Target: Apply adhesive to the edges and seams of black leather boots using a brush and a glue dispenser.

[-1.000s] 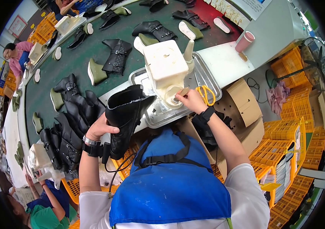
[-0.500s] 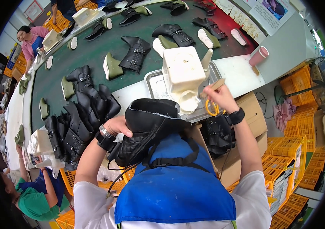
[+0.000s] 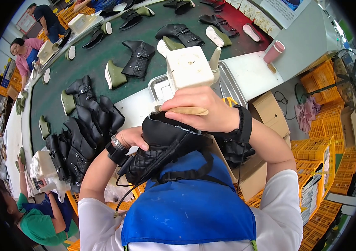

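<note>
My left hand (image 3: 133, 138) grips a black boot upper (image 3: 165, 140) by its side, with the thumb on the outer face. The boot's open end faces up and away from me, showing a pale raw edge. My right hand (image 3: 203, 109) is closed around a wooden-handled brush (image 3: 188, 111), held right at that open end. The brush tip is mostly hidden behind my fingers. Beyond my right hand, a pale block-shaped glue dispenser (image 3: 189, 69) and a cone-topped bottle (image 3: 215, 60) stand in a metal tray (image 3: 230, 83). Yellow scissor handles (image 3: 230, 100) show beside my wrist.
Black boots (image 3: 138, 58) and green wedge soles (image 3: 114, 75) lie on the green conveyor belt (image 3: 98, 58). More uppers (image 3: 84, 144) are piled at my left. An open cardboard box (image 3: 270, 117) and yellow crates (image 3: 312, 154) stand at my right. Co-workers (image 3: 46, 217) are at the left.
My right hand has brought the brush from the dispenser's white cup leftward and nearer, to the boot's open end. My left hand still holds the boot upper. The view has shifted slightly.
</note>
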`<state>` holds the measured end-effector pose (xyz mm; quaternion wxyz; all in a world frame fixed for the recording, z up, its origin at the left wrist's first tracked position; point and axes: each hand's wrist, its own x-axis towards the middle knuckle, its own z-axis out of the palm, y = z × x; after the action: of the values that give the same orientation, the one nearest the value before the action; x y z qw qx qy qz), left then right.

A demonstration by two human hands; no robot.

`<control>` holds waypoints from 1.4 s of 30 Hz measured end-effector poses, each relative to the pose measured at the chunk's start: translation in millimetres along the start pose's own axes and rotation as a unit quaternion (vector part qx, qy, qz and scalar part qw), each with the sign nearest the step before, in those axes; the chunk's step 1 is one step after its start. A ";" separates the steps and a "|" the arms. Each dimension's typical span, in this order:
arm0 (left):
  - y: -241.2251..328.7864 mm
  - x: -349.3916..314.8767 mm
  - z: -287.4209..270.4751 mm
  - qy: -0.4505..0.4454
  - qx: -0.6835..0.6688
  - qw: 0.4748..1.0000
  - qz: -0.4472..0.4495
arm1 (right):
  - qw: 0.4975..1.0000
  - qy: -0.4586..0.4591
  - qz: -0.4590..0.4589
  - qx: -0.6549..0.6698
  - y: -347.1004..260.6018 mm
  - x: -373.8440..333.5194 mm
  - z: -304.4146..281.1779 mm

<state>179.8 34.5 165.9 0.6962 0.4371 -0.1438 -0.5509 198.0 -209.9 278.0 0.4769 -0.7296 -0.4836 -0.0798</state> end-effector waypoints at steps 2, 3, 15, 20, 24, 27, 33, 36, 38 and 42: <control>-3.3 -1.7 -0.9 0.000 -0.006 1.000 0.001 | 1.000 -0.001 -0.003 -0.012 4.8 -5.8 1.4; -5.5 -4.1 -1.7 0.000 -0.014 1.000 0.004 | 1.000 -0.005 -0.005 -0.025 5.8 -6.7 2.5; -5.0 -10.7 5.9 0.045 -0.015 0.999 0.016 | 0.996 -0.029 0.029 -0.078 -6.4 -0.8 -5.8; -5.8 -18.5 8.5 0.065 -0.005 0.998 0.022 | 0.996 -0.056 0.068 -0.027 -6.5 1.6 -3.1; -4.7 -23.4 9.0 0.078 0.006 0.996 0.039 | 0.983 -0.080 0.160 -0.025 -4.3 -8.0 -8.3; -6.3 -25.6 9.0 0.071 0.025 0.996 0.045 | 0.974 -0.078 0.211 -0.008 -5.7 -11.5 -13.1; -10.3 -28.2 3.0 0.056 0.046 0.996 0.043 | 0.951 -0.061 0.303 0.033 -3.9 -16.9 -19.8; -12.7 -30.2 0.0 0.055 0.060 0.996 0.040 | 0.949 -0.056 0.309 0.029 1.3 -21.0 -19.4; -12.2 -30.3 0.4 0.053 0.068 0.996 0.038 | 0.945 -0.049 0.322 0.034 5.3 -26.1 -20.7; -15.3 -34.0 -2.1 0.052 0.072 0.995 0.045 | 0.945 -0.033 0.323 0.040 11.3 -32.8 -18.5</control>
<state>159.5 65.7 162.5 0.6939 0.5071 -0.1663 -0.4835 196.2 -245.8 261.9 0.4901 -0.8290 -0.2404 0.1218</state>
